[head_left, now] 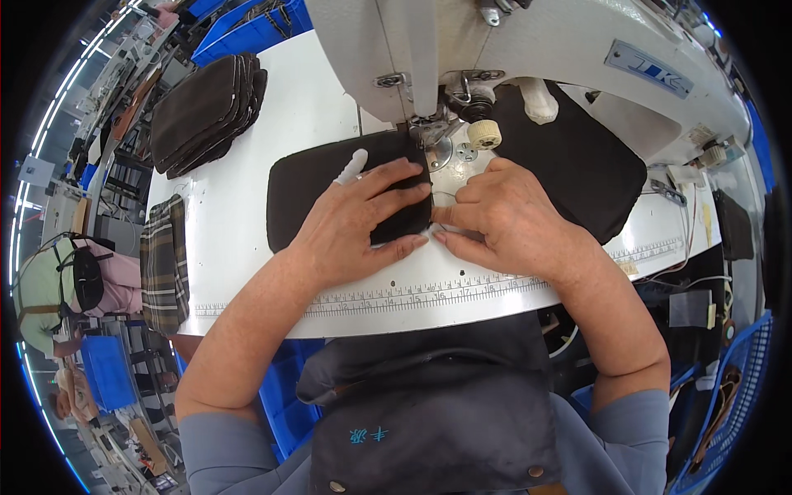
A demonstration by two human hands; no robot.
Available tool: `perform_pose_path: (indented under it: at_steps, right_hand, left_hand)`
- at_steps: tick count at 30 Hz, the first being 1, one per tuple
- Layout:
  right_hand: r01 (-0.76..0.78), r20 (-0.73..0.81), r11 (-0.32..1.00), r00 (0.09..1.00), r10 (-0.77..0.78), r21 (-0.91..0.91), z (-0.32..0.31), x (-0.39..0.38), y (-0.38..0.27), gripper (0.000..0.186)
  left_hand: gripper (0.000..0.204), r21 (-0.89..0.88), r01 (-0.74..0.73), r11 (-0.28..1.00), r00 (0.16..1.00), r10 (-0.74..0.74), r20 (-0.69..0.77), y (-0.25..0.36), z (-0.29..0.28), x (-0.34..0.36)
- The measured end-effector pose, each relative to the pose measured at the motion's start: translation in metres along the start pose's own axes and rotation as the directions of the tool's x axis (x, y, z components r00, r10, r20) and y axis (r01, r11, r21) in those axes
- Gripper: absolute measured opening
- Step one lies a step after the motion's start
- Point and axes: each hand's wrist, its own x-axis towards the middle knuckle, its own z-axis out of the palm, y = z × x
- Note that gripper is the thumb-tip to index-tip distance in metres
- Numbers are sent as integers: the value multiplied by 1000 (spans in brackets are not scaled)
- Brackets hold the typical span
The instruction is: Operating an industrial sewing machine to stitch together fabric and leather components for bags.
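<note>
My left hand (pixel 359 214) lies with fingers apart on a dark padded rectangular panel (pixel 299 194), a white covering on its little finger. My right hand (pixel 495 214) is beside the panel's right edge, index tip touching it, thumb apart below, other fingers curled. The panel's far edge reaches the presser foot (pixel 425 132) of a white sewing machine (pixel 577 49). Right of the needle plate (pixel 439 153), behind my right hand, lies another dark panel (pixel 590 169).
A stack of dark panels (pixel 202 111) and folded plaid fabric (pixel 165 264) occupy the white table's (pixel 223 198) left side. Beyond it is a blue bin (pixel 235 37). Another person (pixel 107 280) is at far left among workstations. A blue basket (pixel 734 404) stands at lower right.
</note>
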Motion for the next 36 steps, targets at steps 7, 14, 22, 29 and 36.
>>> perform_pose_path:
  at_steps: [7,14,22,29,36]
  right_hand:
    - [-40,-2,997,999,40,-70,4,6,2,24]
    - [20,-46,994,999,-25,-104,7,3,2,24]
    - [-58,-168,998,985,51,-36,5,8,6,19]
    - [-44,-199,999,979,40,-17,25,22,15,20]
    - [-12,-195,995,981,-8,-97,23,21,15,11]
  left_hand:
    - [44,4,-19,1000,999,19,-49,-20,0,11]
    - [27,31,-141,990,985,143,-93,-17,6,9]
    - [21,22,-83,996,954,86,-286,-11,13,8]
    - [18,245,-176,953,893,259,-368,-19,17,7]
    - [34,102,-51,993,992,62,-106,-11,-1,10]
